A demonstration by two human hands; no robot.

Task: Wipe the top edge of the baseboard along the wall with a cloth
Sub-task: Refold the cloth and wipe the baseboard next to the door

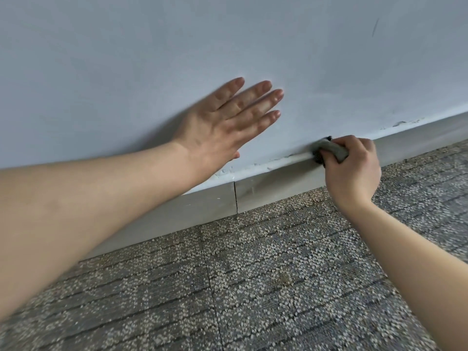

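A grey baseboard (pixel 273 183) runs along the foot of the pale wall (pixel 152 59), rising toward the right. My right hand (pixel 354 171) grips a bunched grey cloth (pixel 329 149) and holds it against the baseboard's top edge. Part of the cloth is hidden under my fingers. My left hand (pixel 225 122) lies flat on the wall above the baseboard, fingers straight and spread, to the left of the cloth.
Speckled grey carpet tiles (pixel 253 287) cover the floor below the baseboard. A vertical joint (pixel 235 197) splits the baseboard under my left wrist. Chipped paint (pixel 402 122) shows along the wall just above the top edge, right of the cloth.
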